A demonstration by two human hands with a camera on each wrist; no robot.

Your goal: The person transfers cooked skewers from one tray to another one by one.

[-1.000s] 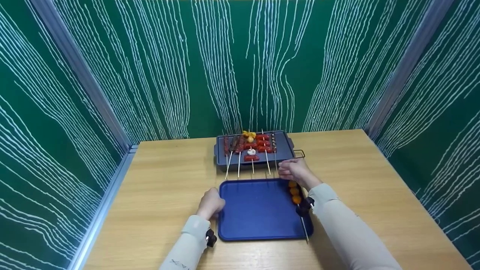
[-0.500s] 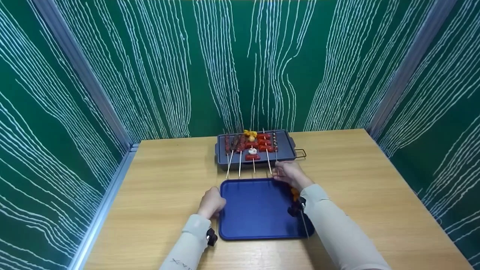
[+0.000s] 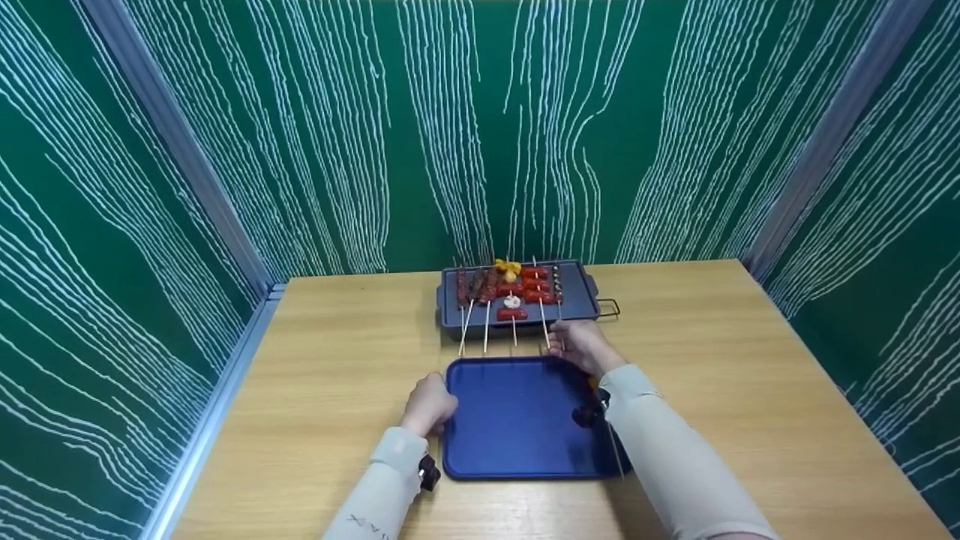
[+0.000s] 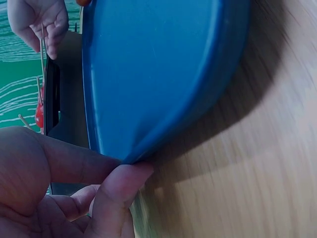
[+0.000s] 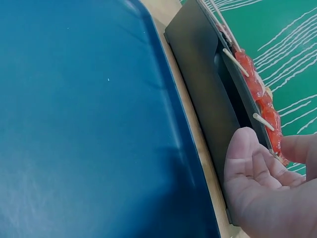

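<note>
A blue tray [image 3: 525, 420] lies on the table, my left hand [image 3: 430, 405] at its left edge. In the left wrist view, the thumb and forefinger of that hand pinch the tray's rim. My right hand [image 3: 585, 346] is at the front right of a dark grill pan [image 3: 576, 296], beside the sticks of the rightmost skewers. Its thumb and forefinger stand apart in the right wrist view, with no stick visible between them. On the pan lie a red sausage skewer [image 3: 537, 285], a skewer of small dark pieces [image 3: 557, 283] and several meat skewers [image 3: 491, 289].
An orange-topped skewer [image 3: 592, 382] lies along the tray's right side, mostly hidden under my right forearm. A wire handle [image 3: 609, 307] sticks out at the pan's right. Behind the wooden table [image 3: 352, 337] rises a green wall [image 3: 420, 135] with white lines.
My right hand has moved slightly left and forward to the skewer sticks, its forearm now covering most of the orange skewer. My left hand stays at the tray's rim.
</note>
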